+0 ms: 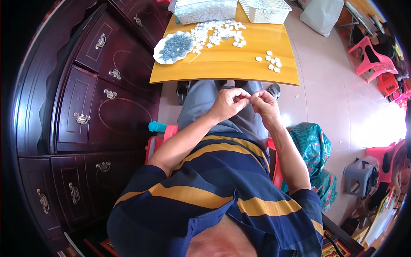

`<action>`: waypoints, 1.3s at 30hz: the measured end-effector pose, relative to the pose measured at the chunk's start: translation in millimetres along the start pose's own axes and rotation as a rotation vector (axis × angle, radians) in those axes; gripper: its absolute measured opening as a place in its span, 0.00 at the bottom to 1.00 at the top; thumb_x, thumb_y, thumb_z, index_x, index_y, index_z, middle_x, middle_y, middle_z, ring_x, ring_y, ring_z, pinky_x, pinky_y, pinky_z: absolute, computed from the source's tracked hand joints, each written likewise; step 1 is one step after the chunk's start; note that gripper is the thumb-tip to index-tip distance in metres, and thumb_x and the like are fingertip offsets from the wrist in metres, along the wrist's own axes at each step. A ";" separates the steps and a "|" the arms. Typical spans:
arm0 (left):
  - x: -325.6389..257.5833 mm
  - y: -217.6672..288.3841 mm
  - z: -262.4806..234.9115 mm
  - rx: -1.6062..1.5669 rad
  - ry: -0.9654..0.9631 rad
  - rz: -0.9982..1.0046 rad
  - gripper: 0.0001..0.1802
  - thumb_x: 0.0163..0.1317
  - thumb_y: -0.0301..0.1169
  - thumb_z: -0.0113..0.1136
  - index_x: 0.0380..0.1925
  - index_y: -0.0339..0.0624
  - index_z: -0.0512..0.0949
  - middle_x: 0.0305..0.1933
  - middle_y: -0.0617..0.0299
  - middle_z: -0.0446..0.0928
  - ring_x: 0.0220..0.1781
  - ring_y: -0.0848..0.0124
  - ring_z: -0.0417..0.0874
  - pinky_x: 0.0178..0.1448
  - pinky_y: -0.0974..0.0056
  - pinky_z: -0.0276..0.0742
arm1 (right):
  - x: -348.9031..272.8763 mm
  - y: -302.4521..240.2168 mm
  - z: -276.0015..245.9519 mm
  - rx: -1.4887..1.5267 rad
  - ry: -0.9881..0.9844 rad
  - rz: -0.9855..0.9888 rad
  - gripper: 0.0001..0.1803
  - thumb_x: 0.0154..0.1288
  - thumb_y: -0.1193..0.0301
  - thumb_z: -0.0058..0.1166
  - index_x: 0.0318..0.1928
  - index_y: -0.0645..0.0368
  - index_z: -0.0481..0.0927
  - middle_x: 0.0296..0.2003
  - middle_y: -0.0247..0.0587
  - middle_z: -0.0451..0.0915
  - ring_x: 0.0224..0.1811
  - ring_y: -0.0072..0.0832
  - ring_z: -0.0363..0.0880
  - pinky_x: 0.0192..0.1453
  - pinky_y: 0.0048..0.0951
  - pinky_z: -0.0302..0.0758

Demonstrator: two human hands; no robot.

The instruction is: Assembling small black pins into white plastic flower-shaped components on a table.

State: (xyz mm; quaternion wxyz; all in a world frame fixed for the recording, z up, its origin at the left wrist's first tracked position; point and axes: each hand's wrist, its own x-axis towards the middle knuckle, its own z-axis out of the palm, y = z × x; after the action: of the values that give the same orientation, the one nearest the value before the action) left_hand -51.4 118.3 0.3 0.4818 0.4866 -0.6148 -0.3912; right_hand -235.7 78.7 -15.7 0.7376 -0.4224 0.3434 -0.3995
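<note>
My left hand (231, 103) and my right hand (265, 106) meet above my lap, just short of the near edge of a yellow wooden table (239, 70). Thumb and forefinger are pinched together on each, and the fingertips touch or nearly touch. Whatever lies between them is too small to make out. On the tabletop, a loose heap of small white pieces (218, 33) spreads beside a scalloped white plate (159, 58) that carries many small dark grey-blue bits (176, 46). A few white square pieces (271, 67) lie apart at the right.
At the table's far side stand a clear bin (205, 10) of small pieces and a white plastic basket (267, 12). Dark wooden cabinets (102, 85) line the left. Green patterned bags (310, 147), a grey stool (360, 174) and a pink chair (373, 58) are on the right.
</note>
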 end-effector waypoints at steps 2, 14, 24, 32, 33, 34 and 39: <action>-1.5 0.9 1.7 -0.013 0.009 -0.010 0.04 0.63 0.22 0.66 0.36 0.35 0.85 0.29 0.63 0.86 0.29 0.81 0.83 0.35 0.70 0.79 | -0.7 -1.2 2.0 -0.010 0.005 -0.014 0.03 0.68 0.73 0.63 0.37 0.55 0.81 0.29 0.25 0.80 0.27 0.12 0.73 0.33 0.16 0.68; 2.6 -1.1 -1.2 0.005 0.021 0.004 0.05 0.73 0.26 0.59 0.40 0.35 0.81 0.32 0.64 0.83 0.31 0.79 0.82 0.35 0.73 0.78 | -2.8 -2.3 6.3 0.009 0.004 -0.030 0.05 0.73 0.69 0.61 0.41 0.56 0.81 0.32 0.27 0.82 0.28 0.12 0.74 0.33 0.14 0.71; 8.0 9.1 -8.0 0.089 0.032 0.029 0.04 0.70 0.25 0.59 0.38 0.36 0.80 0.28 0.60 0.82 0.26 0.73 0.83 0.32 0.67 0.78 | -2.8 2.5 5.0 -0.077 0.016 -0.083 0.07 0.73 0.71 0.61 0.47 0.59 0.81 0.35 0.32 0.85 0.32 0.14 0.77 0.38 0.17 0.74; 10.5 10.7 -10.8 0.237 0.020 0.056 0.04 0.68 0.27 0.61 0.36 0.38 0.81 0.24 0.59 0.81 0.25 0.70 0.83 0.32 0.65 0.77 | -1.3 4.2 4.6 -0.107 -0.004 -0.116 0.07 0.71 0.72 0.62 0.46 0.58 0.83 0.35 0.30 0.85 0.33 0.14 0.77 0.39 0.18 0.73; 11.0 10.6 -11.2 0.246 0.032 0.064 0.04 0.68 0.27 0.61 0.36 0.38 0.81 0.24 0.58 0.81 0.25 0.70 0.83 0.32 0.64 0.77 | -1.2 3.7 4.6 -0.105 -0.002 -0.117 0.06 0.71 0.72 0.63 0.46 0.58 0.83 0.35 0.30 0.85 0.33 0.14 0.77 0.39 0.18 0.73; 11.6 10.8 -11.9 0.247 0.031 0.064 0.04 0.68 0.27 0.61 0.36 0.38 0.81 0.24 0.58 0.81 0.25 0.70 0.83 0.32 0.64 0.77 | -1.0 3.0 4.6 -0.104 -0.002 -0.116 0.06 0.71 0.72 0.63 0.46 0.58 0.83 0.35 0.30 0.85 0.33 0.14 0.77 0.39 0.18 0.73; 11.2 9.5 -12.2 0.257 0.001 0.082 0.04 0.67 0.27 0.61 0.35 0.38 0.81 0.25 0.58 0.82 0.26 0.68 0.83 0.33 0.64 0.77 | -0.6 1.9 5.5 -0.114 -0.001 -0.134 0.07 0.71 0.75 0.61 0.47 0.60 0.83 0.33 0.28 0.84 0.33 0.13 0.78 0.39 0.18 0.75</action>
State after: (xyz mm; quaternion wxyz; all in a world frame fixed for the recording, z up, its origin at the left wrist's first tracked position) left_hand -42.3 109.3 14.6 0.4314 0.5190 -0.6790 -0.2890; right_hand -230.8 81.7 -15.0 0.6841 -0.4859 0.3362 -0.4276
